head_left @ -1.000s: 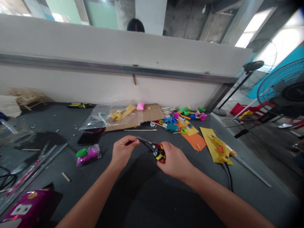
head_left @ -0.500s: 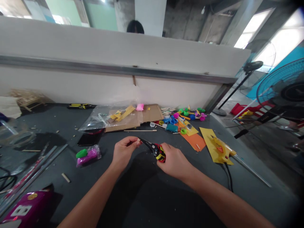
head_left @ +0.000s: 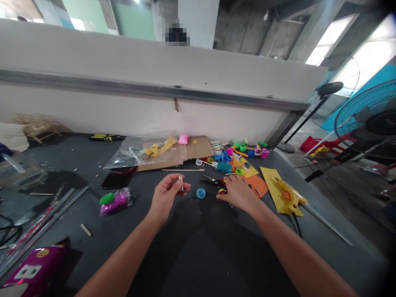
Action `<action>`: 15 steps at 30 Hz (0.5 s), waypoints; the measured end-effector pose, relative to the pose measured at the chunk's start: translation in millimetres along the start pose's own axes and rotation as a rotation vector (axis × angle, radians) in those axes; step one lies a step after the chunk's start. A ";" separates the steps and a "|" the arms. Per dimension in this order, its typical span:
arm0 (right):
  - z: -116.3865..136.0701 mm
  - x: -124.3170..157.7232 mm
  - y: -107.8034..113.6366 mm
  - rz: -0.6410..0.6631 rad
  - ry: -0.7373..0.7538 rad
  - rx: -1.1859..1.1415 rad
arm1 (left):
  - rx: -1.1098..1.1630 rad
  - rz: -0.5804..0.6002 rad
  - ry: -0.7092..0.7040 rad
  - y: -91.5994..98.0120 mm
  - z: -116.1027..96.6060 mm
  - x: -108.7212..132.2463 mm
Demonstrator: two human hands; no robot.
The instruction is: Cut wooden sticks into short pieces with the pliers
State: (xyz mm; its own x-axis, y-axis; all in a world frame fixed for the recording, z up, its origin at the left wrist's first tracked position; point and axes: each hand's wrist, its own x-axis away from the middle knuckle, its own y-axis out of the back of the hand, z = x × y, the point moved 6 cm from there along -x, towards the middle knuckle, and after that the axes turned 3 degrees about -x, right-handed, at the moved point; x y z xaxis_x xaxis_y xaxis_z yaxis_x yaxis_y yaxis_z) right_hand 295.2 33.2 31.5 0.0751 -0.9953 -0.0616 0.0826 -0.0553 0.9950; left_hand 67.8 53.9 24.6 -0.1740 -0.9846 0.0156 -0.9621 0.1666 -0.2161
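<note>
Pinching short wooden stick [head_left: 181, 183] in closed left hand [head_left: 165, 197]; open right hand [head_left: 236, 193] resting on pliers [head_left: 210, 180]; blue cap [head_left: 201, 193] just beside pliers. Stick could slip if pinch loosens.

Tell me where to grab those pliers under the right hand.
Take the pliers by their red-and-yellow handles, from above and the right, with the right hand, which lies over them. The handles sit at the right end, partly under that hand; the pointed metal nose aims left, toward the blue cap.
</note>
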 end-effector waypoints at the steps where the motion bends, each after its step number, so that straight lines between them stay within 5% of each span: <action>1: 5.4 2.2 7.7 -0.062 0.021 -0.034 | 0.018 0.008 0.012 -2.7 0.5 1.1; 4: 30.6 13.0 27.5 -0.212 0.083 -0.347 | 0.086 0.012 0.039 -12.5 3.7 5.2; 9: 69.0 22.6 10.7 -0.099 0.043 -1.117 | 0.247 0.005 0.109 -28.6 17.7 13.9; 15: 66.4 17.3 -7.5 -0.096 -0.066 -1.455 | 0.231 0.021 0.111 -37.6 28.2 20.5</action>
State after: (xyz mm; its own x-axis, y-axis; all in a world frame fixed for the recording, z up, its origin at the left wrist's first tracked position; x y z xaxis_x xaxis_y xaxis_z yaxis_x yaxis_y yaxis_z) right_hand 230.0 11.1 28.2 -0.0298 -0.9965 -0.0784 0.9991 -0.0321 0.0287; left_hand 106.3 26.0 5.6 -0.2276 -0.9671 0.1134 -0.8866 0.1577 -0.4349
